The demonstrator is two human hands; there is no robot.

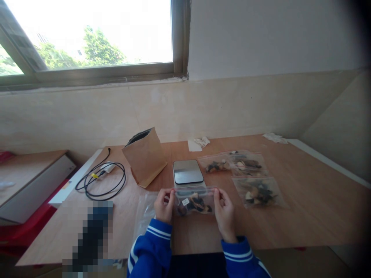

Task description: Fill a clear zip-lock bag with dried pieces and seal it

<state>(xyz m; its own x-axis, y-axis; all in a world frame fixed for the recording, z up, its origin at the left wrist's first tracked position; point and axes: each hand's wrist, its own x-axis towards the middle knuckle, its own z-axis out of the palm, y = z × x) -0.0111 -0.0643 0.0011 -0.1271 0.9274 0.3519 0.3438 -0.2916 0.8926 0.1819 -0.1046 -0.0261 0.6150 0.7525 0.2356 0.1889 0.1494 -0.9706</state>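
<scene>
Both hands pinch a small clear bag just in front of the scale.

Head view: the left hand [164, 205] and right hand [223, 210] each grip one top corner of the zip bag [194, 202], fingers pressed together on the seal strip, so it hangs taut between them, just above the desk [304, 208]. Dark pieces sit at its bottom. The scale [188, 172] lies just behind, filled bags [249, 177] to the right, a paper pouch [145, 157] to the left.
</scene>
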